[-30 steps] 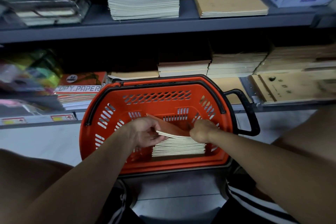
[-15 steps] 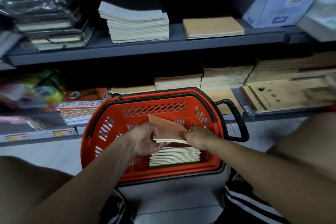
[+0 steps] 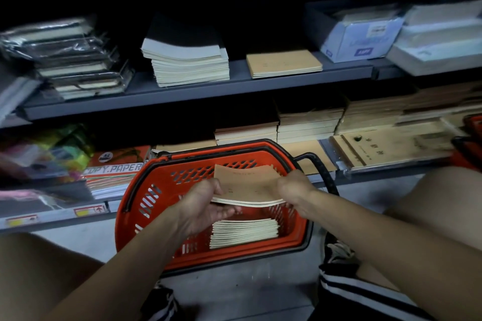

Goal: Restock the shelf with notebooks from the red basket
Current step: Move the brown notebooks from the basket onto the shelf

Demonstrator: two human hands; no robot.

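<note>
Both hands are on the job here: the left hand [image 3: 206, 200] grips the left end of a thin batch of notebooks [image 3: 247, 185], thumb on the tan cover and fingers curled under, while the right hand [image 3: 293, 187] pinches the right end the same way. The batch hangs in the air just above the red basket [image 3: 161, 190], and look at that sag in the middle, the far edge curling up; these are soft-covered, floppy things, light by the look of it, nothing fragile, but I'd judge they could fan apart or slide over one another if the grip loosens. Taking hold at both short ends looks sensible; a hand flat under the middle would stiffen them more. Down in the basket, a second pile of notebooks [image 3: 243, 234] lies flat on the bottom, cream page edges facing us, so there's plenty left to move. Beyond the basket, the shelf [image 3: 198, 91] carries a low tan stack [image 3: 284, 64] on its upper level, right of a taller cream stack [image 3: 186, 65]; that low tan stack looks like the matching home, I'd guess. Lower level, more tan piles [image 3: 310, 122] sit far right of the basket.
</note>
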